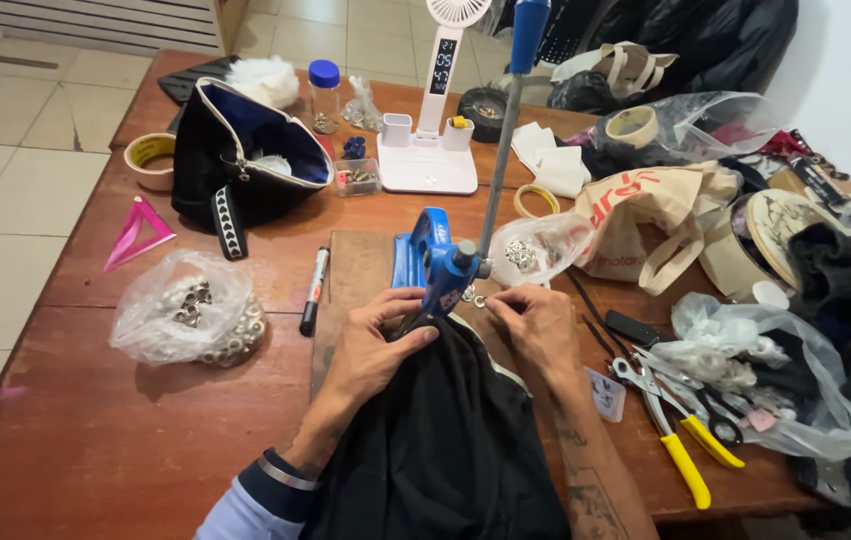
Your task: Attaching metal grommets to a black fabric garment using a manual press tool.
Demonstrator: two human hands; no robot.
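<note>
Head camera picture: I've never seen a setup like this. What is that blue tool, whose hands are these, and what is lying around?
There is one view, from a camera on the person's head, looking down at a wooden table. The left hand and right hand press black cloth under a blue hand press with a long lever. The right fingertips are by small metal rings. Around lie a bag of rings, a marker, a black pouch, a white desk lamp and yellow-handled pliers.
</note>
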